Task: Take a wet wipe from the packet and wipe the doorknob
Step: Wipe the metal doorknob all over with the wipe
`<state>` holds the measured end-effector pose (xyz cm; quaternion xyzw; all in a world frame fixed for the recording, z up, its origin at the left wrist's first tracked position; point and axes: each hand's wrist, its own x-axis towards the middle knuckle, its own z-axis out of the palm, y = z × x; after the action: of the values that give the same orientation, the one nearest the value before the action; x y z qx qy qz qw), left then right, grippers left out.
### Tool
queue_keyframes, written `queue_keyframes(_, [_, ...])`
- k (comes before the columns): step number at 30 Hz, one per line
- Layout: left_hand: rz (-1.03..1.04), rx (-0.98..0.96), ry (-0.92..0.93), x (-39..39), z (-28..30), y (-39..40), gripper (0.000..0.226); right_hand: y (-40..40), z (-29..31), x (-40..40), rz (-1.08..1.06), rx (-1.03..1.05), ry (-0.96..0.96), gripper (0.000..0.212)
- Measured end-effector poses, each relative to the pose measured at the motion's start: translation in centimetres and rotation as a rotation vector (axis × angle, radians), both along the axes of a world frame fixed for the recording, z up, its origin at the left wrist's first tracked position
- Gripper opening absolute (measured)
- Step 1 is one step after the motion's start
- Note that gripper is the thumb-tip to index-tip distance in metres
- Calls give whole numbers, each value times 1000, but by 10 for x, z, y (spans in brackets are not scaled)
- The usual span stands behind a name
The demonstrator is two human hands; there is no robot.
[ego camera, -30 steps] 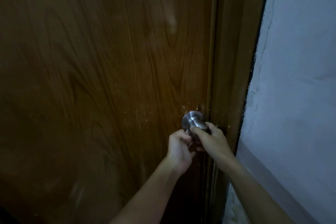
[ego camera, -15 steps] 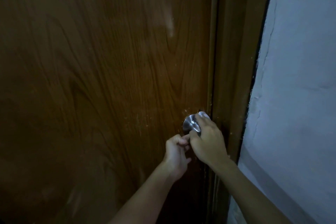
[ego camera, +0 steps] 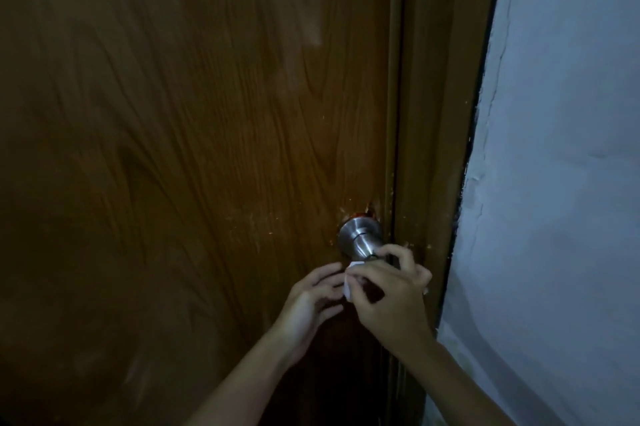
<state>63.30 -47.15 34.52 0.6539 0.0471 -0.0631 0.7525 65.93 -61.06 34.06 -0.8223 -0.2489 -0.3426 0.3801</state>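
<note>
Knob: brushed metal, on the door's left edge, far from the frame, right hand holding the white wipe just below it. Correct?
Not quite. The head view shows the knob on the door's right edge, next to the frame, not on the left. The rest holds: it is brushed metal, and the right hand holds the white wipe just below it.

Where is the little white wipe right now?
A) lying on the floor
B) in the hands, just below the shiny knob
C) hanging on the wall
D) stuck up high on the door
B: the white wipe sits between the left hand and right hand, just under the metal doorknob.
</note>
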Motion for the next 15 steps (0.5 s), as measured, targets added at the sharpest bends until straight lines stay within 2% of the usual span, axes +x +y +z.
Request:
queue_keyframes(3, [-50,91,-80,-7,1,-6,38,-6,2,-5,144,230,151,29])
queue_keyframes(9, [127,178,-218,-12,1,-19,15,-22,5,-6,155,403,298,29])
queue_keyframes(12, [214,171,-259,-11,3,-16,18,-31,5,-6,152,415,328,25])
queue_keyframes(15, [232,158,-262,-10,7,-19,31,-36,7,-6,183,356,334,14])
